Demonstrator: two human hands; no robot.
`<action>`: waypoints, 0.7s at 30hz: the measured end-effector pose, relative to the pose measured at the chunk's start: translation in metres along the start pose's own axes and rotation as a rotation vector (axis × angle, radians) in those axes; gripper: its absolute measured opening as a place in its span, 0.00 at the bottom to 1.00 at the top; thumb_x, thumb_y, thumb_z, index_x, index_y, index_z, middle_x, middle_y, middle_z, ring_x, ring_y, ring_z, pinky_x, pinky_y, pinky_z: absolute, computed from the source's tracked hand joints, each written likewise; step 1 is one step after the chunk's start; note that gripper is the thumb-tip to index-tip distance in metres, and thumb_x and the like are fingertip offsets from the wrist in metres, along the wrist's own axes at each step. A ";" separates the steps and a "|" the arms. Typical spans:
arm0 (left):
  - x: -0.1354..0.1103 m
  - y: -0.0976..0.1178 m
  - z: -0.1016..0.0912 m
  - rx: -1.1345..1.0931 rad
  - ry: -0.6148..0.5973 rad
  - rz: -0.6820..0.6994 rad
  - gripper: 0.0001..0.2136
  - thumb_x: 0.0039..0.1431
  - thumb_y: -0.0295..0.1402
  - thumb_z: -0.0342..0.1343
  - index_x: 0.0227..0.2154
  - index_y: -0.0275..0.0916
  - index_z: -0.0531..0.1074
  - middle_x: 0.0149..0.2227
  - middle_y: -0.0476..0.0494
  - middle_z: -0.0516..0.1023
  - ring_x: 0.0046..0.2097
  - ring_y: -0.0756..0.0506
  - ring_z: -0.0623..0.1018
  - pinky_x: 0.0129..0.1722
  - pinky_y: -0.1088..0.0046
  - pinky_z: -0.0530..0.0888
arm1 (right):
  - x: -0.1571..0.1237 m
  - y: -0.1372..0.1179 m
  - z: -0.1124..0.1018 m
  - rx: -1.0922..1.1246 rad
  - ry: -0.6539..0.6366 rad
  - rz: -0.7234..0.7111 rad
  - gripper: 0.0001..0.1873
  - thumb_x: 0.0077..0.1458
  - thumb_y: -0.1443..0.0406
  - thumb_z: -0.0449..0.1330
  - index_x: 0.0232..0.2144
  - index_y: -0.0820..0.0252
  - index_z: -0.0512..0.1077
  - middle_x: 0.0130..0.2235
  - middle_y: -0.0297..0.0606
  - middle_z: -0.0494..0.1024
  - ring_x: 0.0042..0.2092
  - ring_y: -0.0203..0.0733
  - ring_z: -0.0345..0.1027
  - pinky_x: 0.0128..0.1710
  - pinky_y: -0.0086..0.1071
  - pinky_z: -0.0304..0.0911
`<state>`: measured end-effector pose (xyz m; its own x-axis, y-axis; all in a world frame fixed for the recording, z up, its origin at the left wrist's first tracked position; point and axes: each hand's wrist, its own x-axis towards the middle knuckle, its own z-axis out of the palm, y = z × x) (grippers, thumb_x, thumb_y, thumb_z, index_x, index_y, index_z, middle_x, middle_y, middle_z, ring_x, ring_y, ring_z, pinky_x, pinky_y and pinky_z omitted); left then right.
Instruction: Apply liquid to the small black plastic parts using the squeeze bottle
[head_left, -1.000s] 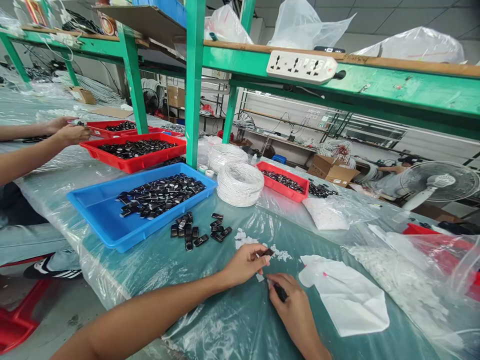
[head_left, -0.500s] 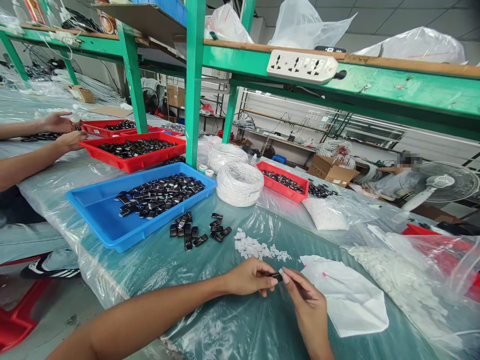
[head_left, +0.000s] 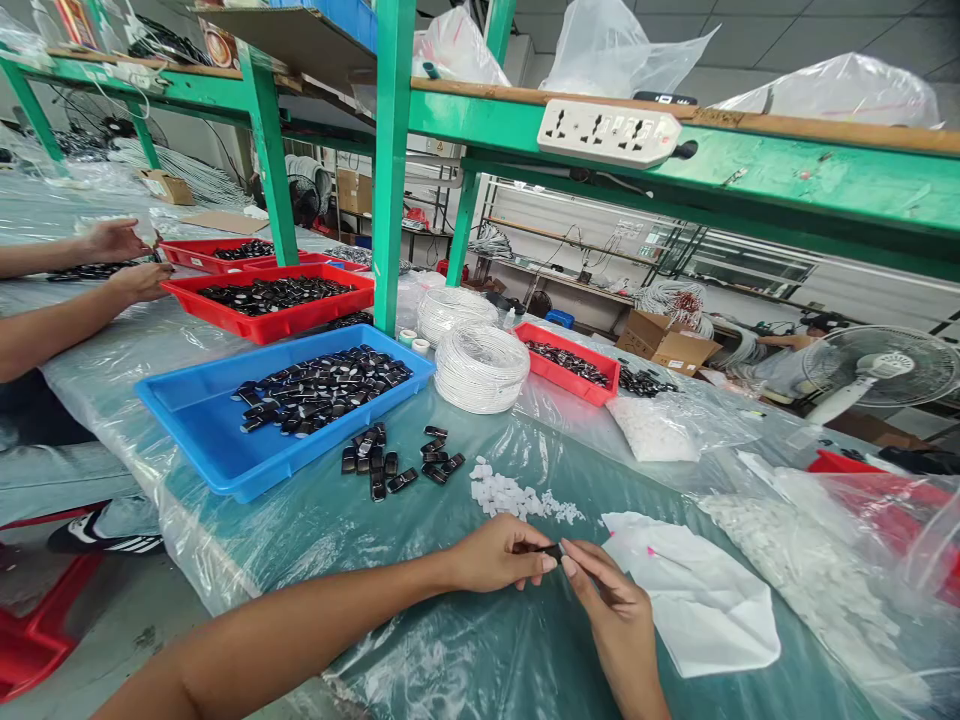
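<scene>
My left hand (head_left: pixel 510 553) is closed on a small black plastic case (head_left: pixel 553 551), holding it level above the table. At the case's right end, the thumb and fingers of my right hand (head_left: pixel 604 585) pinch together against it. Any small white piece between those fingertips is hidden. Just beyond my hands lies a scatter of small white plastic pieces (head_left: pixel 510 494). Farther left, several loose black cases (head_left: pixel 377 463) lie beside a blue tray (head_left: pixel 187 420) that holds many more. To the right of my right hand is a crumpled white sheet (head_left: pixel 705 600).
Coils of white cable (head_left: pixel 481 370) stand behind the blue tray, near a red tray (head_left: pixel 570 375) of black parts. Bags of white pieces (head_left: pixel 810 570) lie at right. A green shelf post (head_left: pixel 391 180) rises from the table. A co-worker's hands (head_left: pixel 124 265) are at left.
My right fingertips have closed in on the end of the black case; the white piece seen there before is now hidden. My left hand stays nearly in place.
</scene>
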<state>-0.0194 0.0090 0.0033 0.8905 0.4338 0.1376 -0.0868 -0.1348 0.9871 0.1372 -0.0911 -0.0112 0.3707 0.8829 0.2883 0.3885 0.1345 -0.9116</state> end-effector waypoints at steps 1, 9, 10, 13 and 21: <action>0.000 0.001 0.000 0.014 0.006 0.009 0.20 0.54 0.49 0.50 0.29 0.33 0.72 0.22 0.48 0.67 0.22 0.54 0.65 0.21 0.81 0.62 | 0.000 0.001 0.000 0.009 -0.016 0.011 0.13 0.48 0.58 0.61 0.38 0.53 0.77 0.45 0.40 0.75 0.47 0.48 0.67 0.47 0.42 0.64; 0.000 0.006 -0.003 -0.124 0.015 -0.004 0.20 0.53 0.49 0.51 0.26 0.33 0.72 0.22 0.49 0.67 0.20 0.55 0.64 0.21 0.80 0.60 | -0.006 0.002 0.008 0.153 -0.051 0.102 0.19 0.49 0.58 0.61 0.45 0.52 0.72 0.53 0.38 0.69 0.55 0.51 0.60 0.52 0.45 0.59; 0.001 0.006 -0.003 -0.147 0.023 -0.010 0.20 0.53 0.49 0.51 0.26 0.32 0.71 0.21 0.49 0.67 0.20 0.55 0.63 0.21 0.80 0.60 | -0.007 0.002 0.010 0.158 -0.050 0.109 0.20 0.49 0.58 0.61 0.46 0.52 0.72 0.53 0.38 0.69 0.54 0.51 0.60 0.52 0.45 0.59; 0.003 0.003 -0.004 -0.196 0.055 -0.031 0.20 0.54 0.48 0.51 0.25 0.32 0.71 0.21 0.49 0.67 0.20 0.56 0.63 0.20 0.81 0.59 | -0.009 0.000 0.013 0.161 -0.057 0.132 0.23 0.48 0.58 0.62 0.48 0.53 0.70 0.53 0.39 0.69 0.53 0.51 0.62 0.51 0.44 0.60; 0.007 0.001 0.001 -0.154 0.095 -0.015 0.21 0.53 0.50 0.51 0.24 0.33 0.70 0.22 0.48 0.68 0.21 0.54 0.66 0.23 0.79 0.63 | -0.004 -0.011 0.009 0.114 -0.069 0.125 0.23 0.52 0.55 0.57 0.49 0.55 0.69 0.50 0.41 0.71 0.49 0.49 0.67 0.44 0.38 0.67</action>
<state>-0.0134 0.0110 0.0056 0.8465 0.5182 0.1224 -0.1477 0.0076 0.9890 0.1238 -0.0924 -0.0051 0.3503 0.9240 0.1533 0.2434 0.0683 -0.9675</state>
